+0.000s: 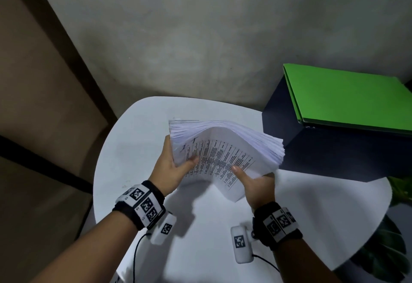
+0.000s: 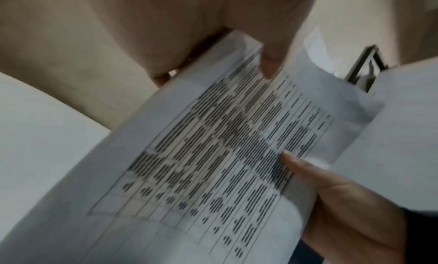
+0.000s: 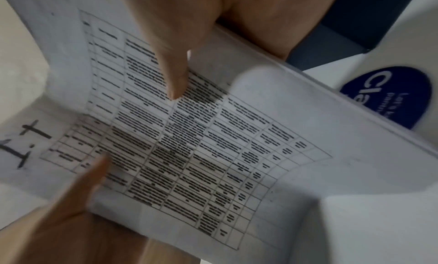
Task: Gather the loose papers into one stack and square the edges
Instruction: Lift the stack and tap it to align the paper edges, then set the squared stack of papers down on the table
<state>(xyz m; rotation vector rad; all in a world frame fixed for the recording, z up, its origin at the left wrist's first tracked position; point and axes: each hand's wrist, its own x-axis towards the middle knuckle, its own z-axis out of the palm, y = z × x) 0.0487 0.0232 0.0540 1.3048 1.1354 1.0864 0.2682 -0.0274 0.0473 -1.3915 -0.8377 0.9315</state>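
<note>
A thick stack of printed papers (image 1: 223,151) is held up above the round white table (image 1: 200,227), bent into an arch with its far edges fanned. My left hand (image 1: 171,166) grips its left side, thumb on the top sheet and fingers underneath. My right hand (image 1: 256,182) grips the right side the same way. In the left wrist view the top sheet (image 2: 225,155) shows a printed table, with my left thumb (image 2: 272,61) pressing on it. The right wrist view shows the same sheet (image 3: 201,146) under my right thumb (image 3: 175,76).
A dark blue box (image 1: 334,144) with a green folder (image 1: 347,97) on top stands at the table's right, close to the stack. A grey wall (image 1: 200,37) is behind. Green leaves (image 1: 392,249) show at the lower right. A blue round label (image 3: 388,97) lies on the table.
</note>
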